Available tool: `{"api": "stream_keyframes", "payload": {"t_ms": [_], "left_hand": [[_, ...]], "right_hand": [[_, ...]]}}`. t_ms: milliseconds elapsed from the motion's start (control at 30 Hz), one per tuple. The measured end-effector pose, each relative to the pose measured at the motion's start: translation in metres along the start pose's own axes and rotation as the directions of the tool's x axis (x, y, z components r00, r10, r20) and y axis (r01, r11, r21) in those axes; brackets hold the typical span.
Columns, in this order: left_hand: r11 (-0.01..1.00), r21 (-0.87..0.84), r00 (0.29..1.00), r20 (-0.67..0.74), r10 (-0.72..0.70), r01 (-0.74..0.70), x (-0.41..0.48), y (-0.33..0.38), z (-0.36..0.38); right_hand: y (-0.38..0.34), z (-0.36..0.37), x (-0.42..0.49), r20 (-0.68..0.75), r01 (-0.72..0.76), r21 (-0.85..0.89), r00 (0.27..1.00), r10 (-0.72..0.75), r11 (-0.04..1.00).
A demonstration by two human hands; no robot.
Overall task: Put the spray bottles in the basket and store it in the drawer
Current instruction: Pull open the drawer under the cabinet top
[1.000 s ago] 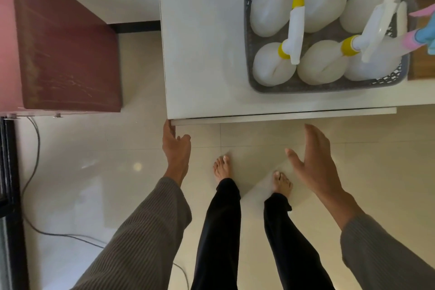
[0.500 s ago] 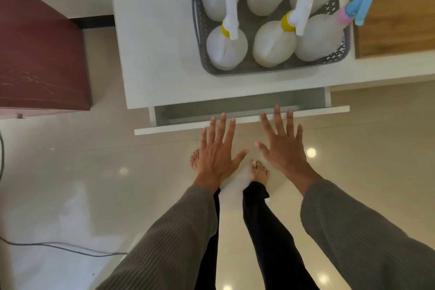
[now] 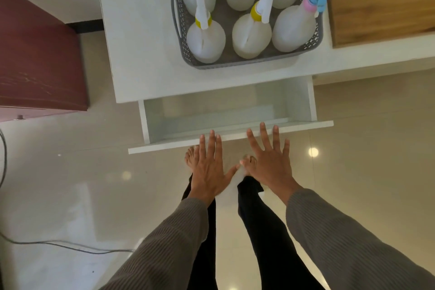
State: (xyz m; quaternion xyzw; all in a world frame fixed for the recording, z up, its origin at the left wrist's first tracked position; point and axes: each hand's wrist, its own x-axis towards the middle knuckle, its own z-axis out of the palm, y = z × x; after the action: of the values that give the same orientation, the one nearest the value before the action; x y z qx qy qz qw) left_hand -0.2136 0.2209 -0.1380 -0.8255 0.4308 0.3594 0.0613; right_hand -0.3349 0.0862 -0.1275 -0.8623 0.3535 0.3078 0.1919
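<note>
A grey perforated basket (image 3: 186,52) stands on the white cabinet top (image 3: 138,37), holding several white spray bottles (image 3: 206,41) with yellow, pink and blue nozzles. Below it the white drawer (image 3: 303,101) is pulled out and looks empty inside. My left hand (image 3: 209,167) and my right hand (image 3: 270,160) hover side by side just in front of the drawer's front panel (image 3: 160,146), fingers spread, fingertips at its top edge, holding nothing.
A dark red cabinet (image 3: 37,59) stands to the left. A wooden surface (image 3: 381,0) adjoins the white top at the right. A cable (image 3: 58,245) runs across the glossy tiled floor at the left. My bare feet are under my hands.
The drawer went from shut to pulled well out. My hands came together at its front panel, and the view shifted so the basket sits higher and more central.
</note>
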Motion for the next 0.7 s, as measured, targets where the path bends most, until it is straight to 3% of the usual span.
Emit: {"api": "stream_keyframes", "payload": {"t_ms": [367, 700], "left_hand": [[1.000, 0.010, 0.995, 0.102, -0.014, 0.013, -0.059, 0.013, 0.033], [0.996, -0.086, 0.930, 0.365, 0.051, -0.021, -0.096, 0.016, 0.047]], "right_hand": [[0.005, 0.037, -0.058, 0.073, -0.015, 0.040, 0.997, 0.012, 0.999], [0.010, 0.059, -0.105, 0.247, -0.039, 0.073, 0.969, 0.020, 0.997]]}}
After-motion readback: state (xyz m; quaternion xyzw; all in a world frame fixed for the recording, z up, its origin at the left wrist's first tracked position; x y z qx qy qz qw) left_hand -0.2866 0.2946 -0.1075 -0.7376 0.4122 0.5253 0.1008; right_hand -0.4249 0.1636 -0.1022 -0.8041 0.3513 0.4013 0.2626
